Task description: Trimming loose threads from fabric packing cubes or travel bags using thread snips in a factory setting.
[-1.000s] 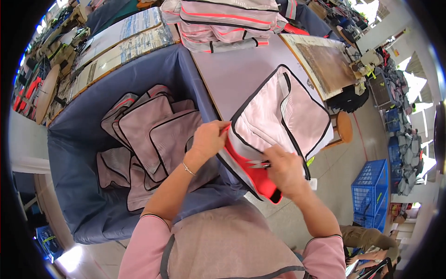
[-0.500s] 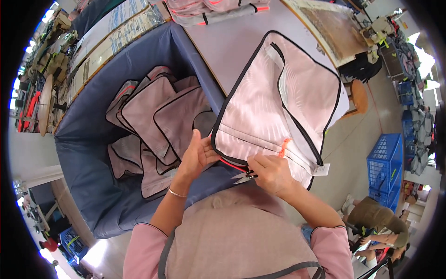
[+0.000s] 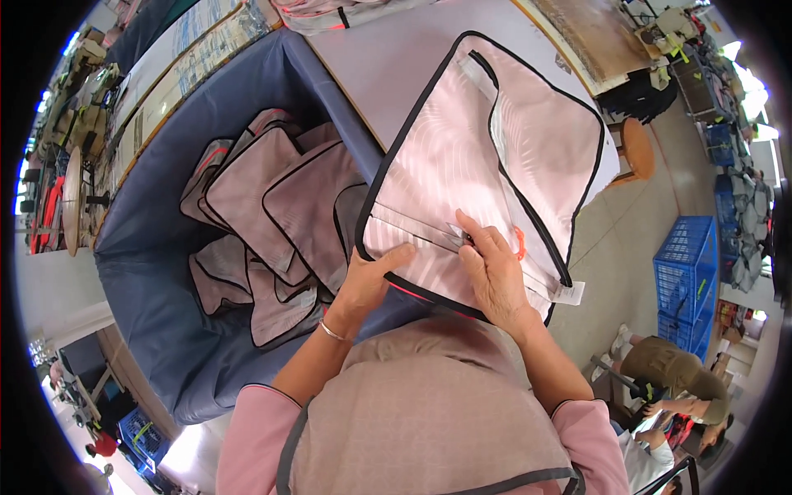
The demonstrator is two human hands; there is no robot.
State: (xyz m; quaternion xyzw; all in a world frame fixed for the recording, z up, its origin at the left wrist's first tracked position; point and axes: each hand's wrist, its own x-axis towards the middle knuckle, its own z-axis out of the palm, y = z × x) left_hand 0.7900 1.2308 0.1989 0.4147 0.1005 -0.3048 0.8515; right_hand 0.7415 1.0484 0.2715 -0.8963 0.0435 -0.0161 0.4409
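While your right hand [image 3: 499, 280] holds the snips [image 3: 459, 236] in closed fingers, the blades point up and to the left, just above the bag [image 3: 437, 157]. Your left hand [image 3: 369, 280] grips the bag's lower left edge: the thumb lies flat on top, and the other fingers are mostly hidden beneath.

The bag, pale pink with black binding, is spread between you and the worktop [image 3: 363, 70], its upper part over that surface and its lower edge near your apron [image 3: 437, 404]. A black zip [image 3: 528, 216] runs down its face, right of your right hand. Just beside that hand is an orange cord [image 3: 520, 242], and a white label [image 3: 570, 293] sticks out at the lower right corner.

To your left, a blue bin [image 3: 136, 305] adjoins the worktop, with similar pink pieces [image 3: 247, 194] heaped inside it. At the far end of the worktop you have a stack [image 3: 363, 12], partly cut off by the upper edge of the view. Off to the right are a wooden stool [image 3: 637, 148], blue crates [image 3: 685, 264] on the floor and, lower down, a co-worker [image 3: 691, 370] bending over.
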